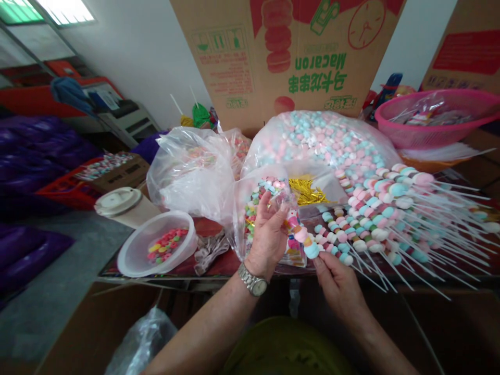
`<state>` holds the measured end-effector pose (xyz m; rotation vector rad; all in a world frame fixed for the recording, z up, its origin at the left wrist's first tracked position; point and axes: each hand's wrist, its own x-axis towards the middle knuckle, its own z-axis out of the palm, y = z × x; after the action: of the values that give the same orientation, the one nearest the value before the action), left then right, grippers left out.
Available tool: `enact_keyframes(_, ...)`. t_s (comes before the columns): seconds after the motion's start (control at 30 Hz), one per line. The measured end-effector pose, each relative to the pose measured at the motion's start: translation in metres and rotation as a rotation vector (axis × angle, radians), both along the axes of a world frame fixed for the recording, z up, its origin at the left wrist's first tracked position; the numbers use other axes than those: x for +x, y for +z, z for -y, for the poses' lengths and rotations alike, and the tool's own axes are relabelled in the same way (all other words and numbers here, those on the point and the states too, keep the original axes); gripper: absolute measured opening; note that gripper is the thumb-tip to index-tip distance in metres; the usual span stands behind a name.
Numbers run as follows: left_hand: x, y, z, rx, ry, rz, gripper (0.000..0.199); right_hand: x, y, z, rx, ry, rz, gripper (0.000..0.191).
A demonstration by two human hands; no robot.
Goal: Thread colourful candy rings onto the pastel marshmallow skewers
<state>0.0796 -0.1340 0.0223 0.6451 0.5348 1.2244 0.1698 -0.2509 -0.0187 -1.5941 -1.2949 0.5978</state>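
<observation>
Dim light, soft picture
Far left of the left hand [269,234], a window [68,10] glares white; nearer, a plastic bag [191,179] shines; shadow lies below the hand; outer edges stretch and blur.

1 camera, worn on the person's head, looks forward and down over the olive clothing [285,349] at the bottom edge. It faces across the table [228,268] to an upright carton [289,57] beyond. The left hand [269,234] and right hand [339,284] are near, just below centre; the wide view takes in the floor [89,271] at left.
</observation>
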Motion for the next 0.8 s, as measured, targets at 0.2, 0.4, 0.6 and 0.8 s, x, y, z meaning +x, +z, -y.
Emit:
enact_keyframes(0.2, -0.014, -0.017, 0.008, -0.124, -0.089, -0.026, 0.055, -0.014, -0.007, -0.007, -0.168, 0.036, -0.437, 0.041)
enact_keyframes(0.4, -0.029, -0.008, -0.012, -0.193, -0.458, -0.006, 0.048, -0.013, -0.008, -0.003, -0.377, 0.218, -0.754, 0.032)
enact_keyframes(0.6, -0.003, -0.018, 0.022, -0.209, -0.339, -0.125, 0.036, -0.017, 0.009, -0.025, -0.233, 0.095, -0.414, 0.036)
enact_keyframes(0.8, -0.035, -0.021, -0.006, -0.235, -0.440, 0.042, 0.055, -0.014, 0.007, -0.023, -0.265, 0.173, -0.450, 0.035)
